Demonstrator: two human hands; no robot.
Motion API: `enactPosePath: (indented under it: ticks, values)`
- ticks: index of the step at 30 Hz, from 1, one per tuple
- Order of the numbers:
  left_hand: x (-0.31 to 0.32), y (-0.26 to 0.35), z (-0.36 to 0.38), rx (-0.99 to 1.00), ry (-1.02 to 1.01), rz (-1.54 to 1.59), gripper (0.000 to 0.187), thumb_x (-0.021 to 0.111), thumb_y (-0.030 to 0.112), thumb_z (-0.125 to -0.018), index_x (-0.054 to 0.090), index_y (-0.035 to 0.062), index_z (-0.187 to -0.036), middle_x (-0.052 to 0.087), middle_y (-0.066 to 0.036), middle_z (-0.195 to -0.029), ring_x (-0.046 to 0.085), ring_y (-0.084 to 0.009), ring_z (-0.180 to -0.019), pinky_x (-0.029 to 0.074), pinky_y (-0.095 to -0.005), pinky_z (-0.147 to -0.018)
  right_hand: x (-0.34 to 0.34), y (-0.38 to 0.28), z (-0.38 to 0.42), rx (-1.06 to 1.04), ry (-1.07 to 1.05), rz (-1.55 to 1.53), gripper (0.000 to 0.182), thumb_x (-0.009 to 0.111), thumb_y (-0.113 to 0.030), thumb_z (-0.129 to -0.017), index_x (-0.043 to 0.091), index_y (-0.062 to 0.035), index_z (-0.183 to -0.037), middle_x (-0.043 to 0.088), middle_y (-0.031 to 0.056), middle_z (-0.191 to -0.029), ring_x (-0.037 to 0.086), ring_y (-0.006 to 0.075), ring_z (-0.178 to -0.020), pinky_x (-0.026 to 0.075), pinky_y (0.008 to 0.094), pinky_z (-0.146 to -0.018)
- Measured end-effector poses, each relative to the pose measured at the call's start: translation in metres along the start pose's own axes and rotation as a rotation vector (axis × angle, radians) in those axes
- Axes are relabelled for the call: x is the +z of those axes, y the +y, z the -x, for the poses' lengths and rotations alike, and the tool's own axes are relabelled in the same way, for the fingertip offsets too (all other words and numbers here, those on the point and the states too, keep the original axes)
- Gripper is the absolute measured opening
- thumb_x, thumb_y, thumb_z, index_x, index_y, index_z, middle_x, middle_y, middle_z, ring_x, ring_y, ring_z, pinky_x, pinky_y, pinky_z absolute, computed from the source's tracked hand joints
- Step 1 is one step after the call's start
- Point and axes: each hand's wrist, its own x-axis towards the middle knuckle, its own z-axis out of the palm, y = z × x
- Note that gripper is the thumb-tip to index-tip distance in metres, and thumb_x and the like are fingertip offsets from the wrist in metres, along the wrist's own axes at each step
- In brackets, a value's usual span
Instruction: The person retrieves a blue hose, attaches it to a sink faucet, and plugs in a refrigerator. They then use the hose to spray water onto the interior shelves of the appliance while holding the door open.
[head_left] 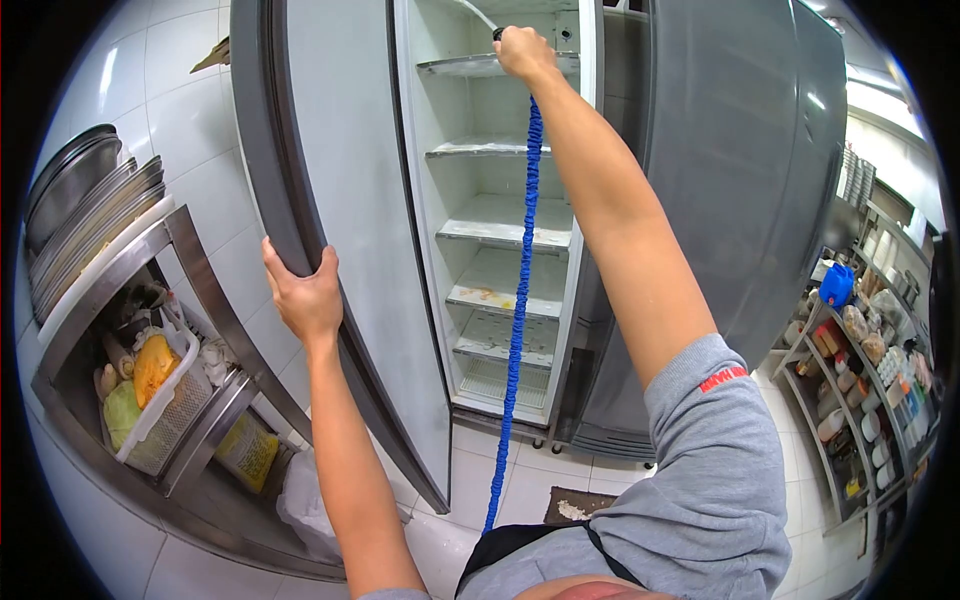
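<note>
My left hand [308, 300] grips the edge of an open refrigerator door [350, 150], thumb on one side and fingers on the other. High in front of the cabinet, my right hand [526, 52] is closed around a hose nozzle, its dark tip [498, 34] showing past the fingers. A whitish jet of water [478, 13] comes from the tip toward the upper left of the interior. From that hand a crinkled blue hose [519, 300] hangs down to my body. Inside are several wet-looking shelves [500, 222]; a lower shelf [500, 297] has yellow-brown stains.
At left, a metal rack [190, 250] carries stacked trays [100, 225] and a white basket [165, 400] of vegetables. A closed grey door [730, 180] stands to the right. Shelving [850, 400] with containers is farther right. A dark mat [580, 506] with pale debris lies on the tiles.
</note>
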Motion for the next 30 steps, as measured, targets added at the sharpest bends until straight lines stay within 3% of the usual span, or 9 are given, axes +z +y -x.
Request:
enactPosePath:
  ticks: [9,11,15,18,29,30]
  values:
    - [0.004,0.003,0.004,0.023,0.015,-0.044,0.078,0.072,0.027,-0.073,0.035,0.0056,-0.138,0.053,-0.023,-0.128,0.057,-0.0401,-0.11,0.047,-0.0451,-0.091,0.004,-0.006,-0.004,0.004,-0.006,-0.025,0.034,0.054,-0.032,-0.092,0.065,-0.0065,-0.111,0.063,0.0179,-0.116,0.06,0.0372,-0.108,0.049,0.0466,-0.091]
    - [0.005,0.003,0.005,0.057,0.054,-0.054,0.073,0.072,0.024,-0.075,0.036,0.0069,-0.137,0.059,-0.021,-0.119,0.06,-0.0373,-0.104,0.047,-0.0433,-0.088,0.004,-0.006,-0.004,0.01,-0.013,-0.028,0.034,0.055,-0.032,-0.092,0.065,-0.0065,-0.111,0.063,0.0179,-0.116,0.06,0.037,-0.108,0.049,0.0465,-0.091]
    - [0.004,0.005,0.005,0.053,0.049,-0.061,0.073,0.072,0.024,-0.076,0.036,0.0075,-0.137,0.059,-0.021,-0.118,0.06,-0.0375,-0.103,0.047,-0.0435,-0.088,0.005,-0.004,-0.004,0.008,-0.014,-0.025,0.033,0.055,-0.032,-0.092,0.066,-0.0066,-0.11,0.063,0.0178,-0.116,0.06,0.0371,-0.108,0.049,0.0464,-0.091]
    - [0.003,0.005,0.004,0.016,0.011,-0.045,0.079,0.073,0.028,-0.073,0.035,0.0051,-0.139,0.052,-0.024,-0.128,0.056,-0.0407,-0.112,0.046,-0.0452,-0.092,0.005,-0.002,-0.004,0.014,-0.012,-0.029,0.033,0.055,-0.032,-0.092,0.067,-0.0067,-0.109,0.064,0.0179,-0.115,0.06,0.0373,-0.108,0.049,0.0464,-0.091]
    - [0.003,0.003,0.004,0.027,0.025,-0.028,0.077,0.073,0.027,-0.073,0.036,0.0072,-0.137,0.056,-0.021,-0.123,0.059,-0.0384,-0.105,0.048,-0.0445,-0.087,-0.001,0.012,-0.005,0.039,0.032,-0.019,0.034,0.055,-0.033,-0.092,0.065,-0.0068,-0.111,0.063,0.0191,-0.114,0.06,0.0374,-0.109,0.049,0.0468,-0.091]
    - [0.003,0.003,0.004,0.027,0.024,-0.028,0.077,0.073,0.027,-0.073,0.036,0.0072,-0.137,0.056,-0.021,-0.123,0.059,-0.0384,-0.105,0.048,-0.0445,-0.087,-0.003,0.014,-0.005,0.054,0.037,-0.009,0.029,0.053,-0.026,-0.091,0.066,-0.0072,-0.11,0.064,0.0169,-0.116,0.061,0.0356,-0.109,0.05,0.0453,-0.091]
